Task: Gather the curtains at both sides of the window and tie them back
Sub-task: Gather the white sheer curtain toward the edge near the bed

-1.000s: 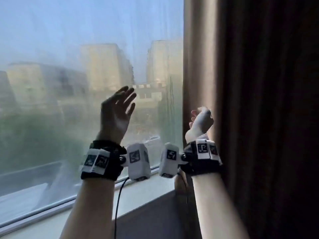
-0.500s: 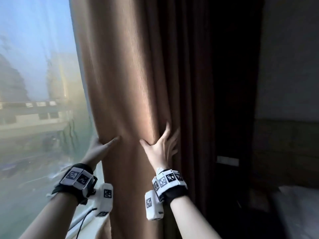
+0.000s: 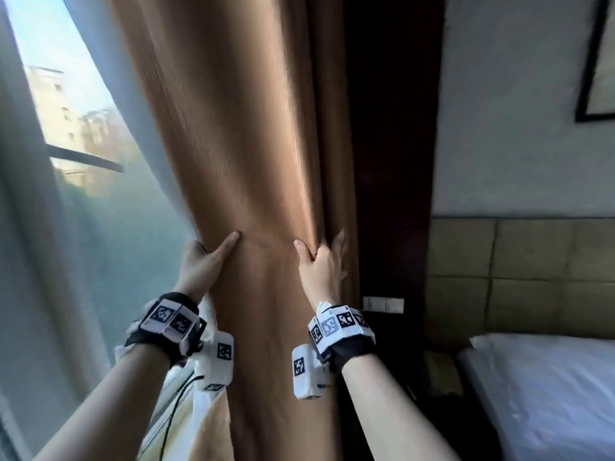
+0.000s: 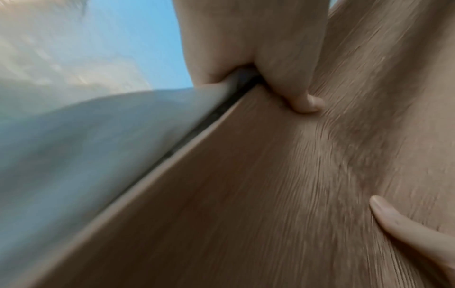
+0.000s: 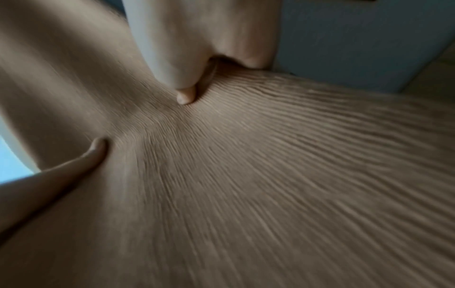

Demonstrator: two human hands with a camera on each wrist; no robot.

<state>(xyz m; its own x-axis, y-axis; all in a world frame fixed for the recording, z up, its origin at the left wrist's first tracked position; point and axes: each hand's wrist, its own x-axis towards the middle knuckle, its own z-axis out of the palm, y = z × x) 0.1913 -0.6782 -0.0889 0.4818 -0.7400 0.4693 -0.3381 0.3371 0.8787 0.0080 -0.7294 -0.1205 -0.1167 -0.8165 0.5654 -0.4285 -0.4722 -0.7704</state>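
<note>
The brown curtain hangs in the middle of the head view, squeezed into a bundle at waist height. My left hand grips its left edge, thumb across the front and fingers behind. The white sheer curtain is caught in the same grip. My right hand holds the bundle's right side, thumb in front, fingers wrapped behind the folds. The left wrist view shows my left thumb pressing into the brown curtain beside the sheer. In the right wrist view my right thumb digs into the wrinkled fabric.
The window fills the left, with its sill low beside my left arm. At the right stand a bed, a padded headboard, a wall switch and a picture frame.
My view swung right from the window to the brown curtain. Both hands went from raised in the air to flat on the curtain, and now curl round it, drawing it into a narrower bundle.
</note>
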